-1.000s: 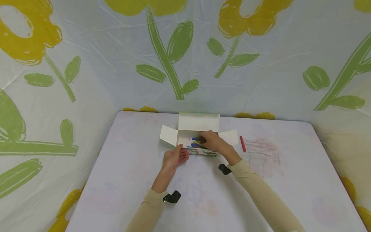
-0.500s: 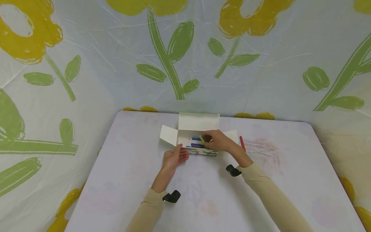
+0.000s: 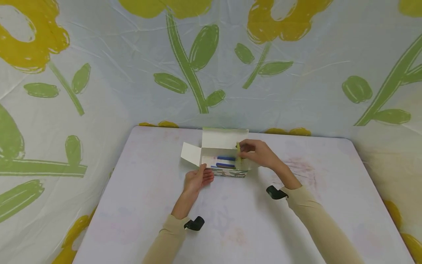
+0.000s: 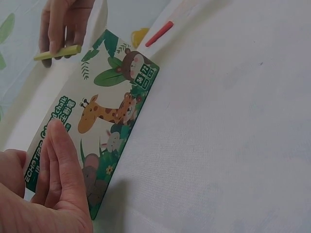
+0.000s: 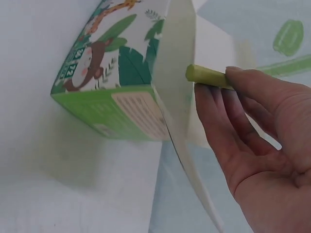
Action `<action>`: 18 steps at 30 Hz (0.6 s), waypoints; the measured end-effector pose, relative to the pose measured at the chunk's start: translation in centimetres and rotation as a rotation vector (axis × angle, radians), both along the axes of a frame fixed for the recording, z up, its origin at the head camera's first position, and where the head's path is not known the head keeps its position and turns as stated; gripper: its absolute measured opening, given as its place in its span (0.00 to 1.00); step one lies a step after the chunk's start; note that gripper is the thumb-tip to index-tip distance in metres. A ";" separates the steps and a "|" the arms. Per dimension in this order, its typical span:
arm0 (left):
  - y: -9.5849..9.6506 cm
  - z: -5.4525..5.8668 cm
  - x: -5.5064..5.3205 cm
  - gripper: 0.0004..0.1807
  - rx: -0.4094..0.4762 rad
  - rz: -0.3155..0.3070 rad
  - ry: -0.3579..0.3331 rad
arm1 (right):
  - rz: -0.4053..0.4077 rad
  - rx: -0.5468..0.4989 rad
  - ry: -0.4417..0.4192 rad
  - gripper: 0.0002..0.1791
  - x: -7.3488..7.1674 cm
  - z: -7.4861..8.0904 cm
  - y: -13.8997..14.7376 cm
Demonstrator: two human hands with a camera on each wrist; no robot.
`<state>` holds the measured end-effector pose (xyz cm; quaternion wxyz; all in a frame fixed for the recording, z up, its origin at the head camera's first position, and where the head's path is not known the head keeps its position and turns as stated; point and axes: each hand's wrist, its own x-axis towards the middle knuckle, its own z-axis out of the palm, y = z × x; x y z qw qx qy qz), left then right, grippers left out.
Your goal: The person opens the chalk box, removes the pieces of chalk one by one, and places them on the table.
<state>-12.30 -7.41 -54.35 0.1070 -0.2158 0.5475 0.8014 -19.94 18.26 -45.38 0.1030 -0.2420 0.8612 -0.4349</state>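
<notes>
From my end, I see the right hand (image 3: pixel 258 152) pinching a yellow-green chalk stick (image 5: pixel 209 76) at the right end of the open box (image 4: pixel 109 102). Its thumb presses from one side and its fingertips from the other, the gap between them only as wide as the stick. In my right wrist view, the faceted end pokes out past the thumb tip, with a fingertip just under it; the far end runs in under the thumb. My left wrist view gives me the stick crosswise to the fingers, with an end showing on each side of them. I can't tell whether it touches the raised side flap (image 5: pixel 177 73) behind it.

The left hand (image 3: pixel 193 180) holds the front wall of the box: thumb at the rim, fingers nearly straight and together against the printed face, so only the cardboard parts them.

Inside, I make out an upper blue stick (image 3: pixel 226 158) and a lower blue stick (image 3: pixel 225 165), both well below the right hand's grip. A red stick (image 4: pixel 159 34) lies on the table (image 3: pixel 138 205), beyond the box's right end.
</notes>
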 end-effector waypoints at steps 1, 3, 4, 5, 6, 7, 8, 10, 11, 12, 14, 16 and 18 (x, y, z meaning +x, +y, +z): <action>0.0 0.0 0.0 0.23 0.002 0.001 0.001 | -0.020 -0.005 -0.013 0.19 0.0 0.1 0.3; 0.0 0.0 -0.1 0.23 0.001 0.003 0.003 | -0.051 -0.016 -0.034 0.21 0.0 0.4 1.0; 0.0 -0.1 -0.1 0.23 0.001 0.005 0.003 | -0.067 -0.015 -0.038 0.22 0.0 0.4 1.4; 0.0 -0.1 -0.1 0.22 0.002 0.008 0.001 | -0.081 -0.018 -0.048 0.23 -0.1 0.4 1.7; 0.0 -0.1 -0.1 0.22 0.002 0.009 0.002 | -0.093 -0.023 -0.058 0.24 -0.1 0.5 2.1; 0.0 -0.2 -0.2 0.22 -0.001 0.009 0.000 | -0.105 -0.029 -0.072 0.24 -0.1 0.6 2.4; 0.0 -0.2 -0.2 0.22 -0.002 0.010 -0.002 | -0.115 -0.031 -0.081 0.25 -0.1 0.7 2.8; -0.1 -0.1 -0.2 0.22 -0.004 0.010 -0.007 | -0.136 -0.039 -0.111 0.26 0.0 1.0 3.5; -0.1 -0.1 -0.2 0.22 -0.006 0.008 -0.008 | -0.147 -0.043 -0.126 0.27 0.0 1.1 3.9; -0.1 -0.1 -0.2 0.22 -0.009 0.004 -0.010 | -0.157 -0.046 -0.138 0.28 0.1 1.2 4.3; -0.1 0.0 -0.1 0.23 -0.012 -0.003 -0.010 | -0.180 -0.043 -0.155 0.29 0.3 1.5 5.1; -0.1 0.0 -0.1 0.23 -0.015 -0.010 -0.010 | -0.202 -0.053 -0.171 0.30 0.4 1.6 5.9; -0.2 0.0 -0.1 0.24 -0.015 -0.016 -0.009 | -0.224 -0.074 -0.188 0.31 0.5 1.7 6.7</action>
